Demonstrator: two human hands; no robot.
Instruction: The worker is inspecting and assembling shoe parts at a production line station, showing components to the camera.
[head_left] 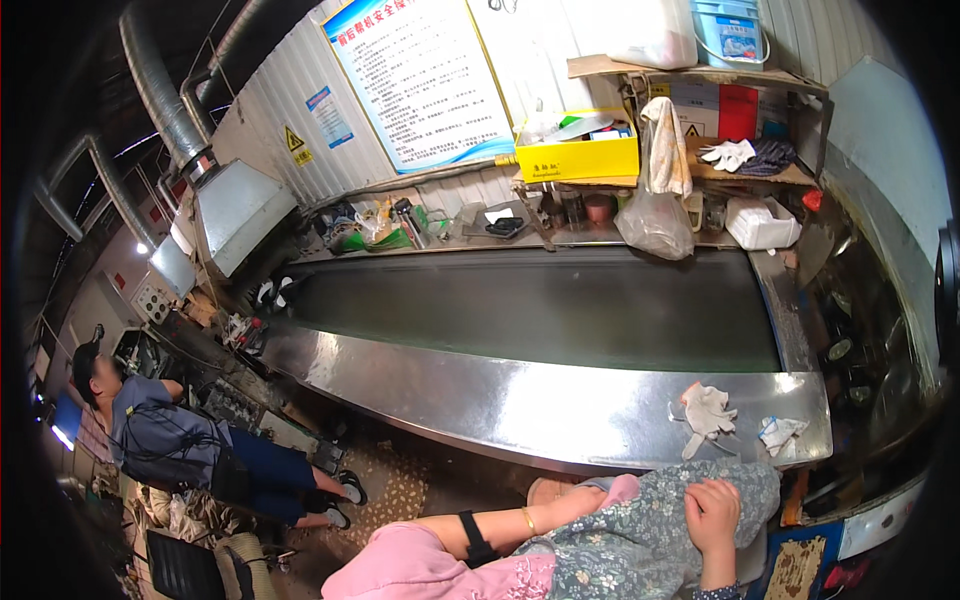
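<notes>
Floral cloth sits right under my R hand, fingers loosely bent, grip slack afaict. White glove lies on the metal counter, a bit past those fingertips, w/ a crumpled white-and-blue bundle to its R. L hand's grip: can't tell tbh, idk if that black-banded forearm is even mine.

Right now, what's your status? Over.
Right hand resting on floral fabric, seemingly empty. Left hand unclear. White glove lying on metal ledge. Ledge between right hand and dark surface.

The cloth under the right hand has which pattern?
The cloth has pale flowers on grey-green, best in head view.
</notes>
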